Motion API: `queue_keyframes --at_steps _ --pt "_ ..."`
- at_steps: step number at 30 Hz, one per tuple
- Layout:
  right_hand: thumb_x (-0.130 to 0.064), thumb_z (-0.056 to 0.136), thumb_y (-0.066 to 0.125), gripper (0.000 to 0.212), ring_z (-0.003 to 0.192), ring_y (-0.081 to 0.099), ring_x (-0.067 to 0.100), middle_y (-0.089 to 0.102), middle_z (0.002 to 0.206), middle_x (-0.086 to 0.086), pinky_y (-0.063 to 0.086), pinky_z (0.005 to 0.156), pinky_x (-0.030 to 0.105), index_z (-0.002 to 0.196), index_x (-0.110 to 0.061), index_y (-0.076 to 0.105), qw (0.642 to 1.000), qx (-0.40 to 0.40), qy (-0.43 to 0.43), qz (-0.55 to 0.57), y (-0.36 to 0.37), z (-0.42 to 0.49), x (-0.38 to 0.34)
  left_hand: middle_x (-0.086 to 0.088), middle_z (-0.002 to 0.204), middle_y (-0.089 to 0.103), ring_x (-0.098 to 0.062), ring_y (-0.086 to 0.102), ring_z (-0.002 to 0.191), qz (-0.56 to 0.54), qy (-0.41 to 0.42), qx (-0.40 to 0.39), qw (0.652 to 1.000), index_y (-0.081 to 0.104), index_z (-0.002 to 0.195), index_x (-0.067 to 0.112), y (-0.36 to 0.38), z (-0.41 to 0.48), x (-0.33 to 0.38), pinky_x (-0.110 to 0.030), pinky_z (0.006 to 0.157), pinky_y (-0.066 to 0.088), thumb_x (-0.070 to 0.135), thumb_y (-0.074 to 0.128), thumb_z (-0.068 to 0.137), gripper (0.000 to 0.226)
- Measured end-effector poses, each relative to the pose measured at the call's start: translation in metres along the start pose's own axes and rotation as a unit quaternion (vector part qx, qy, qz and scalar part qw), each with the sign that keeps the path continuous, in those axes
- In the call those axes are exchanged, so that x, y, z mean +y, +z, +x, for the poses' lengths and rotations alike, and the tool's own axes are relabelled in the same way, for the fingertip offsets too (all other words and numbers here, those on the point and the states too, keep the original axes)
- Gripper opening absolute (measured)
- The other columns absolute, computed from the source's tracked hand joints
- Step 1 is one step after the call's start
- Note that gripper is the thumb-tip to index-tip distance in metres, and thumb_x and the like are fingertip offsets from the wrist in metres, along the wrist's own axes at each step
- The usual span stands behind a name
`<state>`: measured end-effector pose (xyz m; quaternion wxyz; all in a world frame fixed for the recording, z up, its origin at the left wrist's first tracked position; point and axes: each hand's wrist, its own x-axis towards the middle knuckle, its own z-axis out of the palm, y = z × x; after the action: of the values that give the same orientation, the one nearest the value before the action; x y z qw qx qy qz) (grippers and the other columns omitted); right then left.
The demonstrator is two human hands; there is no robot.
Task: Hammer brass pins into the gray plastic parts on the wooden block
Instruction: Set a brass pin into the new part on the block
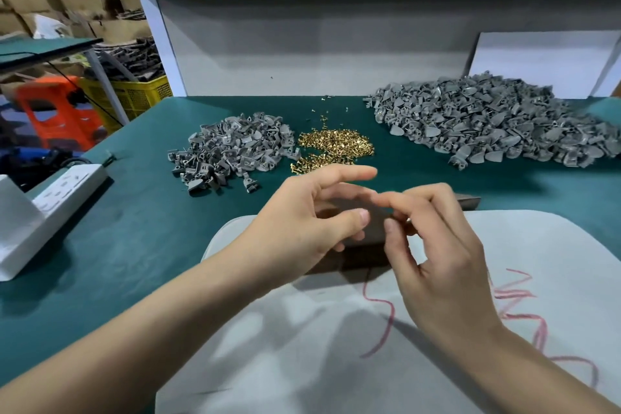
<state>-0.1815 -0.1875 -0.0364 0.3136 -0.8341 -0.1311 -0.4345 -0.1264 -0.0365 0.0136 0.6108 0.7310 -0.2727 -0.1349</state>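
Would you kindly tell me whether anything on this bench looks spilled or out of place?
A few stray brass pins lie scattered on the green mat behind the main pin pile, toward the back wall. Red scribbles also mark the pale sheet.

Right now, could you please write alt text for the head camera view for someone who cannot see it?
A left hand and a right hand hover, fingers almost touching, over a dark wooden block on a green mat. Beyond them, a heap of brass pins lies between a smaller pile of gray plastic parts and a larger pile.
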Motion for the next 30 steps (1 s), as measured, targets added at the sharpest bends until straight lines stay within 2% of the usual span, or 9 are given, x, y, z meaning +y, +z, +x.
queue_keyframes --at_steps 3,5,8,11,14,16,19,24,30 --pt "-0.009 0.091 0.049 0.019 0.083 0.049 0.004 0.046 0.093 -0.004 0.043 0.079 0.016 0.100 -0.006 0.066 1.000 -0.006 -0.002 0.010 0.000 0.000 -0.002 0.002 0.092 0.070 -0.008 0.061 0.067 0.057 0.021 -0.067 0.996 0.062 0.118 0.015 0.000 -0.003 -0.001 -0.012 0.058 0.044 -0.007 0.061 0.086 0.039" --pt "-0.009 0.090 0.051 0.016 0.082 0.051 0.009 0.047 0.092 -0.005 0.048 0.078 0.029 0.096 -0.007 0.067 1.000 0.000 -0.003 0.003 0.000 0.001 -0.003 0.002 0.077 0.069 -0.008 0.059 0.057 0.119 0.040 -0.076 0.989 0.068 0.101 0.013 0.000 -0.003 0.000 -0.012 0.055 0.043 -0.001 0.065 0.086 0.021" --pt "-0.006 0.089 0.056 0.013 0.077 0.054 0.016 0.051 0.089 -0.005 0.048 0.070 0.043 0.093 -0.008 0.068 0.999 0.030 0.011 -0.017 -0.002 0.001 0.000 0.005 0.061 0.067 -0.002 0.052 0.047 0.235 0.102 0.031 0.966 0.072 0.085 0.014 -0.013 0.006 0.004 -0.011 0.052 0.040 0.012 0.070 0.085 0.003" --pt "-0.003 0.086 0.058 0.012 0.075 0.052 0.011 0.055 0.086 -0.002 0.044 0.074 0.019 0.090 -0.009 0.067 0.998 0.045 0.046 -0.007 -0.003 0.002 0.006 0.011 0.064 0.061 -0.002 0.053 0.057 0.394 0.129 0.036 0.909 0.069 0.093 0.022 -0.027 0.010 0.006 -0.010 0.057 0.038 0.030 0.070 0.084 0.012" --pt "-0.004 0.083 0.059 0.012 0.071 0.054 0.017 0.056 0.085 -0.005 0.048 0.071 0.032 0.087 -0.013 0.065 0.998 0.030 0.054 -0.009 -0.001 0.001 0.007 0.011 0.079 0.056 -0.001 0.048 0.064 0.479 0.096 -0.028 0.872 0.065 0.103 0.026 -0.027 0.007 -0.005 -0.025 0.071 0.047 0.042 0.066 0.084 0.025" --pt "-0.006 0.081 0.060 0.011 0.069 0.055 0.019 0.055 0.084 -0.009 0.048 0.065 0.045 0.086 -0.015 0.064 0.998 0.026 0.048 -0.011 0.001 0.001 0.006 0.008 0.086 0.053 -0.004 0.046 0.067 0.477 0.103 -0.027 0.872 0.067 0.102 0.024 -0.024 0.005 -0.010 -0.034 0.075 0.049 0.038 0.066 0.086 0.021" --pt "-0.008 0.079 0.061 0.012 0.069 0.057 0.023 0.056 0.082 -0.011 0.049 0.064 0.048 0.085 -0.018 0.064 0.998 0.023 0.065 -0.005 0.002 0.001 0.008 0.002 0.091 0.055 -0.010 0.052 0.073 0.453 0.123 -0.024 0.883 0.071 0.095 0.019 -0.018 0.006 -0.011 -0.035 0.078 0.049 0.024 0.069 0.087 0.010" --pt "-0.003 0.082 0.067 0.027 0.079 0.060 0.024 0.062 0.083 -0.017 0.050 0.074 0.049 0.085 -0.030 0.063 0.988 -0.003 0.145 0.048 0.000 0.001 0.012 -0.003 0.095 0.065 -0.015 0.062 0.085 0.404 0.204 -0.053 0.890 0.072 0.085 0.008 -0.013 0.006 -0.017 -0.019 0.078 0.045 -0.011 0.061 0.079 0.023" --pt "-0.024 0.082 0.059 0.014 0.076 0.059 0.008 0.062 0.085 -0.024 0.046 0.080 0.053 0.083 -0.037 0.060 0.989 -0.056 0.132 0.039 0.001 0.002 0.009 -0.004 0.108 0.062 -0.008 0.061 0.096 0.283 0.178 0.054 0.941 0.068 0.108 0.004 -0.008 -0.003 -0.038 -0.015 0.091 0.044 -0.006 0.063 0.083 0.027"
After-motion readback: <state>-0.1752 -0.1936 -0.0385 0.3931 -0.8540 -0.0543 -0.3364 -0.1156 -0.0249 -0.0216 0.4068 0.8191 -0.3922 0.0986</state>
